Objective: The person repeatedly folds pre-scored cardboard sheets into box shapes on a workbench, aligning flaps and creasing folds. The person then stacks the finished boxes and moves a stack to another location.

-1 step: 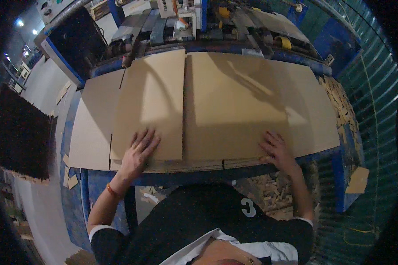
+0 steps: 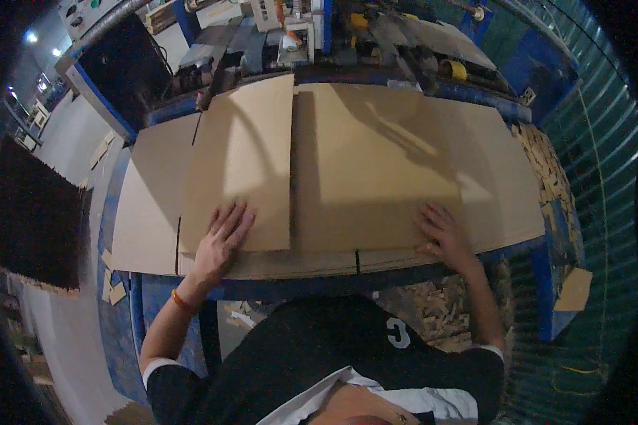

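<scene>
My left hand [image 2: 225, 236] lies flat with fingers spread on the near part of a folded brown cardboard sheet [image 2: 252, 156]. My right hand [image 2: 443, 237] rests, fingers apart, near the right end of the wide cardboard panel [image 2: 376, 156]. A dark gap runs between the narrow left panel and the wide one. Beneath them lie more cardboard sheets [image 2: 152, 191], their slotted near edges showing along the front of the blue table [image 2: 290, 285]. Neither hand is wrapped round anything.
Beyond the cardboard stands a blue machine with dark belts and a yellow roller [image 2: 455, 69]. Cardboard scraps [image 2: 542, 163] lie at the right, and more [image 2: 432, 312] below the table. A dark stack [image 2: 32, 212] stands at the left; a green corrugated wall [image 2: 609, 184] at the right.
The upper cardboard sheet has slid slightly away from me, toward the machine, baring more of the sheets below. Both hands have moved forward a little with it.
</scene>
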A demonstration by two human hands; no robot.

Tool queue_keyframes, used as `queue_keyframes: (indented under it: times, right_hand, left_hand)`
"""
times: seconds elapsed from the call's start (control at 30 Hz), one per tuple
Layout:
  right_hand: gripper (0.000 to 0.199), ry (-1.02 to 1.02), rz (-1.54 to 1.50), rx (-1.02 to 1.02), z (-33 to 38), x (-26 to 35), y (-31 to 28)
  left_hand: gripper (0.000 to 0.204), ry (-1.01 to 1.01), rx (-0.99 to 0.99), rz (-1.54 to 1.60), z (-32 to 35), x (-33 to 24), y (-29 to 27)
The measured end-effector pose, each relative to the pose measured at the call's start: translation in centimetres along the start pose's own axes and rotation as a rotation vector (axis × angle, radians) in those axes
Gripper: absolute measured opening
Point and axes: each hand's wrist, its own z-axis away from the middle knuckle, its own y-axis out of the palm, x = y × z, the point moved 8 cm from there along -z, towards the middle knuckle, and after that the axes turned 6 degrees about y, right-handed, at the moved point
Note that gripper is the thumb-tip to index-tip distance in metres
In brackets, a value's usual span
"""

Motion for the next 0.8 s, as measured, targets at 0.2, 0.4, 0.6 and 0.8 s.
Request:
queue_keyframes:
  times: [0.2, 0.4, 0.6, 0.8]
  right_hand:
    - [0.064, 0.029, 0.059, -0.054, -8.7, -4.2, -0.6]
    - [0.060, 0.197, -0.018, -0.105, -16.6, -8.4, -1.1]
    - [0.062, 0.298, 0.255, -0.273, -14.1, -8.5, -3.1]
    - [0.069, 0.975, 0.326, -0.836, 7.3, -14.8, -7.5]
  left_hand:
    - [0.053, 0.009, -0.165, -0.028, -6.7, 5.9, 0.7]
    - [0.054, 0.061, -0.413, -0.050, -13.5, 11.8, 2.3]
    - [0.065, -0.236, -0.465, 0.116, -12.3, 13.9, -0.2]
    - [0.057, -0.918, -0.749, -0.522, 12.5, 14.9, -9.4]
